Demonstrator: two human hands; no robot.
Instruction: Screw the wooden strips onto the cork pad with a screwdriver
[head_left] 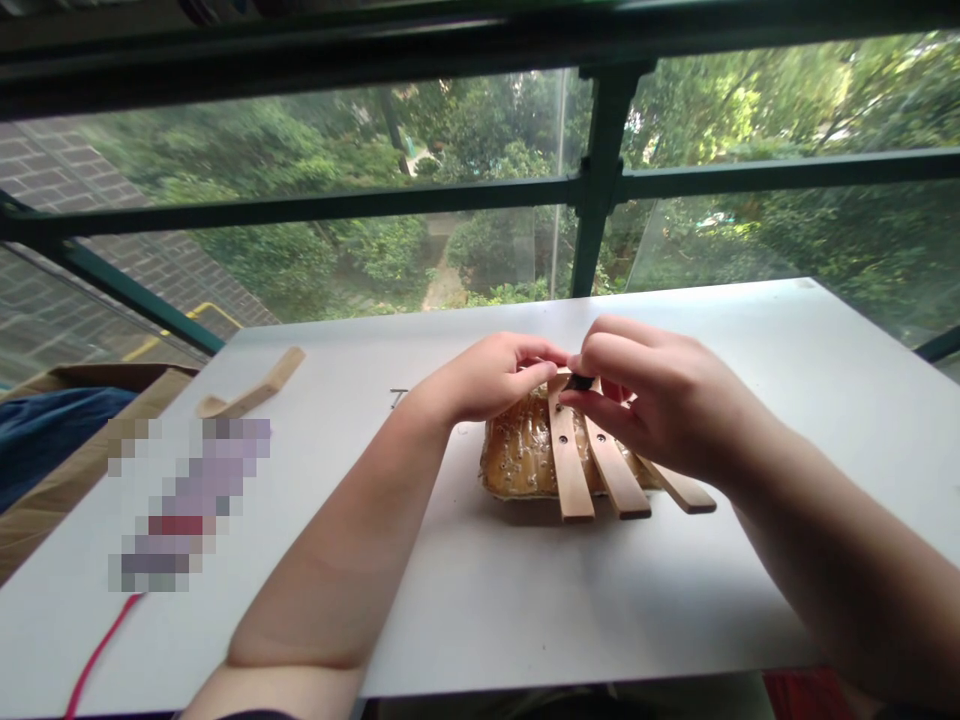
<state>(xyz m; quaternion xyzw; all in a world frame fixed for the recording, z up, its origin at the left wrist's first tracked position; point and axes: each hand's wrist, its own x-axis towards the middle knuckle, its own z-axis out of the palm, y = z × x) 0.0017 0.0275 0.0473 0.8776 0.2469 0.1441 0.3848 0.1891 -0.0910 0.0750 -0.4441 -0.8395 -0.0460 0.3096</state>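
Observation:
A glossy, brown-yellow block (517, 450) with a pitted, streaked surface lies on the white table. Pale wooden slats (574, 475) lean across it, their near ends sticking out past its front edge; dark screw-like dots show on two of them. At the far end of the leftmost slat, my left hand (491, 375) has its thumb and fingers closed around the wood, the fingertips partly hidden. My right hand (649, 385) pinches a small black piece (579, 382) just above that same end. What kind of piece it is cannot be made out.
A curved wooden piece (259, 390) lies at the table's left side, near a pixelated purple item (199, 490) with a red cord (101, 650). Left of the white table (450, 600) stands a cardboard box (150, 385) with blue cloth. Green-framed windows rise behind.

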